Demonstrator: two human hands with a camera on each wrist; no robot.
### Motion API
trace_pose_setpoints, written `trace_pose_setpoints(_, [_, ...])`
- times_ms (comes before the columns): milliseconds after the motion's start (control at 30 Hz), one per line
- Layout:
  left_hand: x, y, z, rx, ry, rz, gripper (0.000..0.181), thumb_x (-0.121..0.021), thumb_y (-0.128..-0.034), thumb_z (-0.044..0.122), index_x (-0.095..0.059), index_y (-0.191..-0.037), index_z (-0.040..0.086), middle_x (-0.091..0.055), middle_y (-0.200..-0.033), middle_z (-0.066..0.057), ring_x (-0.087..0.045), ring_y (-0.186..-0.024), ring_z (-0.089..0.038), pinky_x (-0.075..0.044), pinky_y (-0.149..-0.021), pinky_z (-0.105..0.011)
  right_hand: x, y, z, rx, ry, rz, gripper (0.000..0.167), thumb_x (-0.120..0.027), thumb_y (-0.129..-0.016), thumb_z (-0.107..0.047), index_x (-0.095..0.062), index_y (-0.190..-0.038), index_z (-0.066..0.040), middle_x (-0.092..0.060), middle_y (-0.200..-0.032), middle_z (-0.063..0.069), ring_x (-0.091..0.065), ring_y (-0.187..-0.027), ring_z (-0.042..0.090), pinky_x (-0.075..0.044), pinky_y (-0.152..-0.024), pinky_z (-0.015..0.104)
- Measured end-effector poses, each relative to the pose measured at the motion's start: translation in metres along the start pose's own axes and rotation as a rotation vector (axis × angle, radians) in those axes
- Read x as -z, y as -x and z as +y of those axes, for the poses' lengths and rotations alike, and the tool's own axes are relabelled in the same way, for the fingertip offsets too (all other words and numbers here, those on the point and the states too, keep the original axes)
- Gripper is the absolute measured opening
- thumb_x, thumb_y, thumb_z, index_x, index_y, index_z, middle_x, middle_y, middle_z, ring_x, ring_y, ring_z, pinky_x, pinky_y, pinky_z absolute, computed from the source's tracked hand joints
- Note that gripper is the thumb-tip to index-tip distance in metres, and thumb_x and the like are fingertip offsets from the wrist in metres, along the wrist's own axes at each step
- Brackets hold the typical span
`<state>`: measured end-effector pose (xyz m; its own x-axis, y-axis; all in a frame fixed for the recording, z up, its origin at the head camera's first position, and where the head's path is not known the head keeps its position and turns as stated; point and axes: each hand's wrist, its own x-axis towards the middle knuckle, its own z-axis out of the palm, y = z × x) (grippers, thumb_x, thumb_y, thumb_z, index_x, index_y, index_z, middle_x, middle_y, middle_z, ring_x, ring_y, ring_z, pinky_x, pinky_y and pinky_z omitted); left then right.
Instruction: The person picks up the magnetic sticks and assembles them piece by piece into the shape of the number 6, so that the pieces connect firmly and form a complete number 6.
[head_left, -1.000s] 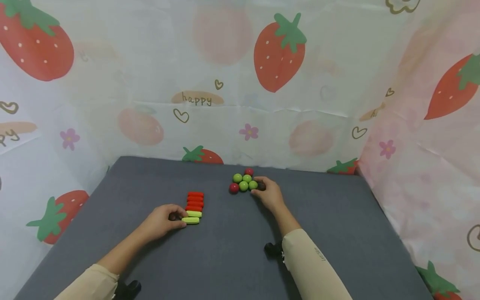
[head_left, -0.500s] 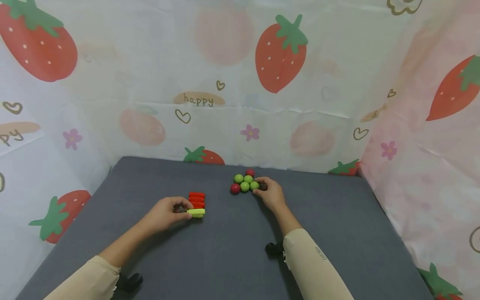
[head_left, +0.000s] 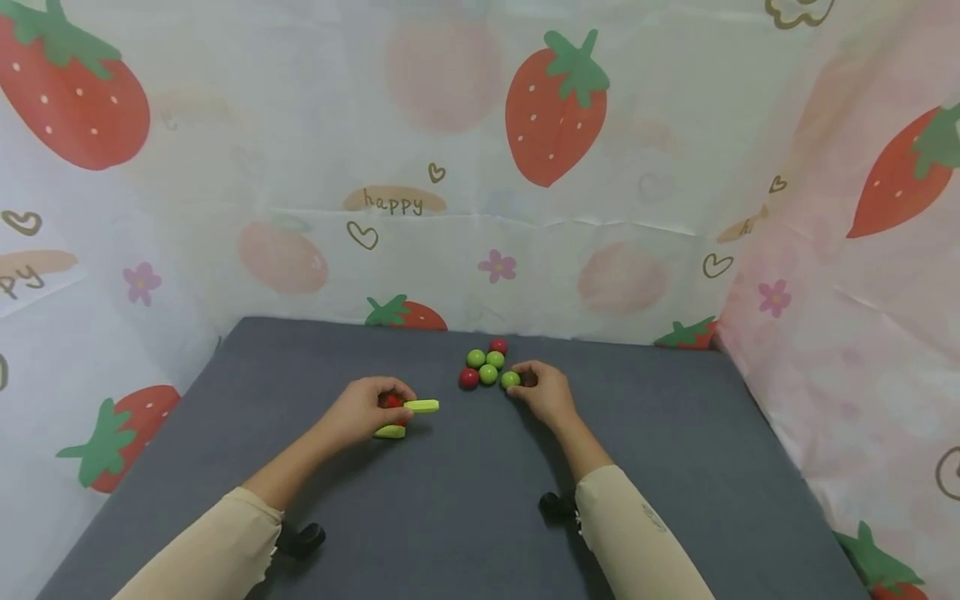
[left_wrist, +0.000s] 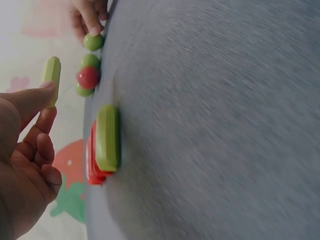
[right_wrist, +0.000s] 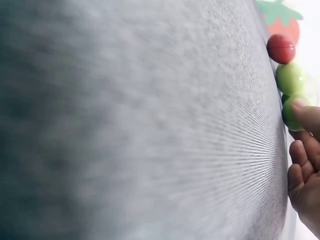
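Stick [head_left: 423,406]: up off the tabletop [head_left: 435,508] now; a second ago I had it lying at the near end of the line.
Left hand [head_left: 372,407]: thumb and finger pinch the stick by one end, the rest of the fingers loosely curled.
Ball [head_left: 511,380]: shifted a little to the right and nearer, so I now see a gap between it and the cluster [head_left: 488,374].
Right hand [head_left: 547,392]: fingers gripping the ball; whether it is lifted, I cannot tell.
Progress: one piece has come away from each group, so I read both hands as loaded for moving.
Red sticks [left_wrist: 94,178]: mostly behind the left hand from the head; the left wrist view shows them lying beside the second stick [left_wrist: 106,139].
Gap: plain from the head, whereas in the right wrist view the ball overlaps its green neighbour and I would miss it.
Height: the left wrist view makes the stick's lift clearest to me, well apart from the second stick.
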<state>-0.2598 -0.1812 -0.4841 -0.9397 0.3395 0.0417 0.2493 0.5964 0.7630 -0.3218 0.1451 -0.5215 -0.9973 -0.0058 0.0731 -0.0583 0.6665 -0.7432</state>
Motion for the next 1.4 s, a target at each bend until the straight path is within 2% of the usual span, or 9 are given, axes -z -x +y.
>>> trace_pose_setpoints(100, [-0.007,-0.012,0.005,-0.042,-0.067,0.018,0.014,-0.079,-0.0914,0.021,-0.076,-0.105,0.022,-0.069,-0.096,0.006,-0.059,-0.084,-0.015,-0.050,-0.074,-0.033,0.003,0.005,-0.001,-0.007,-0.012,-0.010,0.037,-0.085,-0.085,-0.020,-0.074,-0.120,-0.015,-0.071,-0.109,0.005,-0.062,-0.099,0.023,-0.051,-0.086,0.044])
trace_pose_setpoints(200, [-0.017,-0.023,0.009,-0.074,-0.124,0.031,0.014,-0.080,-0.0905,0.022,-0.076,-0.104,0.021,-0.069,-0.095,0.007,-0.057,-0.078,-0.014,-0.048,-0.071,-0.033,0.005,0.010,0.000,-0.013,-0.028,-0.018,0.036,-0.086,-0.085,-0.020,-0.075,-0.118,-0.016,-0.071,-0.107,0.004,-0.062,-0.097,0.022,-0.051,-0.085,0.043])
trace_pose_setpoints(300, [-0.029,-0.031,0.012,-0.070,-0.147,0.034,0.013,-0.081,-0.0894,0.023,-0.077,-0.102,0.022,-0.070,-0.094,0.008,-0.054,-0.072,-0.014,-0.047,-0.065,-0.032,0.006,0.015,0.001,-0.013,-0.037,-0.028,0.034,-0.086,-0.084,-0.019,-0.075,-0.117,-0.017,-0.071,-0.104,0.003,-0.061,-0.094,0.020,-0.050,-0.083,0.041])
trace_pose_setpoints(367, [-0.036,-0.035,0.015,-0.056,-0.158,0.042,0.013,-0.082,-0.0884,0.022,-0.077,-0.100,0.023,-0.070,-0.094,0.009,-0.053,-0.074,-0.013,-0.046,-0.065,-0.031,0.007,0.019,0.002,-0.010,-0.035,-0.042,0.034,-0.086,-0.085,-0.020,-0.075,-0.117,-0.018,-0.071,-0.104,0.001,-0.061,-0.093,0.019,-0.050,-0.082,0.040])
trace_pose_setpoints(533, [-0.049,-0.043,0.022,-0.019,-0.153,0.069,0.014,-0.083,-0.0875,0.020,-0.078,-0.100,0.022,-0.072,-0.096,0.007,-0.055,-0.078,-0.012,-0.048,-0.072,-0.032,0.011,0.026,0.004,0.005,-0.045,-0.065,0.033,-0.085,-0.086,-0.019,-0.075,-0.117,-0.017,-0.071,-0.107,0.001,-0.062,-0.094,0.018,-0.050,-0.081,0.040])
trace_pose_setpoints(800, [-0.064,-0.058,0.027,0.022,-0.143,0.102,0.014,-0.081,-0.0893,0.020,-0.078,-0.103,0.020,-0.073,-0.098,0.005,-0.061,-0.086,-0.013,-0.052,-0.079,-0.035,0.013,0.028,0.011,-0.021,-0.104,-0.088,0.035,-0.086,-0.085,-0.019,-0.075,-0.118,-0.018,-0.071,-0.106,0.000,-0.061,-0.094,0.017,-0.050,-0.079,0.036])
trace_pose_setpoints(1133, [-0.084,-0.074,0.027,0.003,-0.175,0.093,0.012,-0.081,-0.0894,0.020,-0.078,-0.101,0.018,-0.073,-0.096,0.006,-0.064,-0.091,-0.015,-0.054,-0.087,-0.038,0.013,0.028,0.014,-0.021,-0.140,-0.095,0.034,-0.086,-0.084,-0.017,-0.076,-0.117,-0.016,-0.073,-0.108,0.001,-0.063,-0.095,0.017,-0.052,-0.080,0.035])
trace_pose_setpoints(1400, [-0.091,-0.079,0.028,-0.016,-0.148,0.063,0.013,-0.081,-0.0902,0.022,-0.077,-0.103,0.020,-0.072,-0.097,0.005,-0.064,-0.091,-0.013,-0.053,-0.086,-0.037,0.013,0.029,0.015,-0.012,-0.156,-0.113,0.035,-0.086,-0.084,-0.019,-0.076,-0.118,-0.018,-0.074,-0.107,-0.001,-0.063,-0.094,0.016,-0.053,-0.083,0.037])
